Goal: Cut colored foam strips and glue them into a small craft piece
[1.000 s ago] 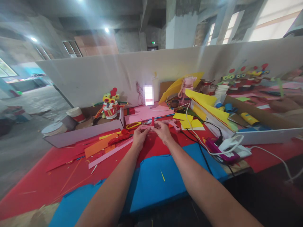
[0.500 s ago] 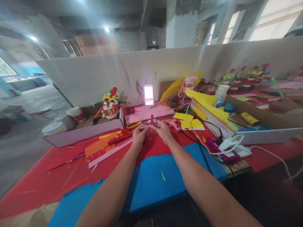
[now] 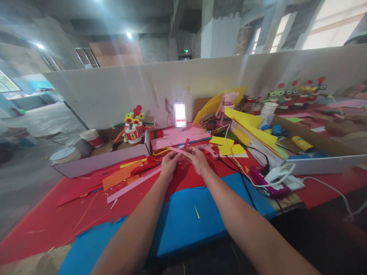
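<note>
Over the middle of the red-covered table, my left hand (image 3: 169,163) and my right hand (image 3: 198,159) meet at the fingertips. Between them they pinch a pink paper strip (image 3: 175,149) and a narrow red paper strip (image 3: 186,143). The red strip points up and leans right; the pink one runs out past the left fingertips. Fingers hide where the two strips meet. A pink glue gun (image 3: 211,151) lies just right of my right hand. Yellow-handled scissors (image 3: 161,151) lie beyond my left hand, near a longer pink strip (image 3: 134,185).
A box at left holds a paper-cup figure (image 3: 133,131). At right stand a white box (image 3: 318,165) with paper rolls and a purple power strip (image 3: 268,182) with trailing cables. Blue sheets (image 3: 195,217) cover the near edge. Yellow paper pieces (image 3: 229,145) lie behind the cables.
The red strip has gone from upright to leaning right. The pink strip now shows more clearly, reaching out left beyond the fingers. Both hands have stayed nearly in place.
</note>
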The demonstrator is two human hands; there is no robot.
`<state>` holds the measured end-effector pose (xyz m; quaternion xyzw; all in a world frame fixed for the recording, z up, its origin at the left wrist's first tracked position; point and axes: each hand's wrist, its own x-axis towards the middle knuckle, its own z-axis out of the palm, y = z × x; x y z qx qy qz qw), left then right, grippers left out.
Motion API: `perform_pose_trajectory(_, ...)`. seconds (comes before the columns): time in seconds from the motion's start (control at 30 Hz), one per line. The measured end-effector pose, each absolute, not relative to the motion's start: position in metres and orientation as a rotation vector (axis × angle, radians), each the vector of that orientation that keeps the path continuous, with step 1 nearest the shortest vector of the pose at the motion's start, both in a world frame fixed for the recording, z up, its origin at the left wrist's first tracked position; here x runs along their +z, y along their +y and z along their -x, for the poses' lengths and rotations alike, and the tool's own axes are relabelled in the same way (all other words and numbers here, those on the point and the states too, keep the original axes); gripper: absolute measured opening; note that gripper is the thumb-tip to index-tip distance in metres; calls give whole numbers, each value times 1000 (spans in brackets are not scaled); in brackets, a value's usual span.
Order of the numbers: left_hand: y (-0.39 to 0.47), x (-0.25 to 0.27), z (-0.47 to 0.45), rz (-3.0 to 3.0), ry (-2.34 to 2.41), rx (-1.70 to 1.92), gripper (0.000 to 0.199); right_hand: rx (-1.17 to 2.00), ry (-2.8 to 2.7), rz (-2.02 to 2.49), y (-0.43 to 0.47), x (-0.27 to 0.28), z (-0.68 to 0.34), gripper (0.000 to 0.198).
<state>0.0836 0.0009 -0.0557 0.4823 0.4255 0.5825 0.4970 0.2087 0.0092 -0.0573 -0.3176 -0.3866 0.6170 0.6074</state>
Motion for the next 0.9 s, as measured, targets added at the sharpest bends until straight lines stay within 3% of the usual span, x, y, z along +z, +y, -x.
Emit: perform_pose_trajectory(0.9,-1,-51,-85,-1062,893,1405,35,1504,-843,700,6,-56,-207,35)
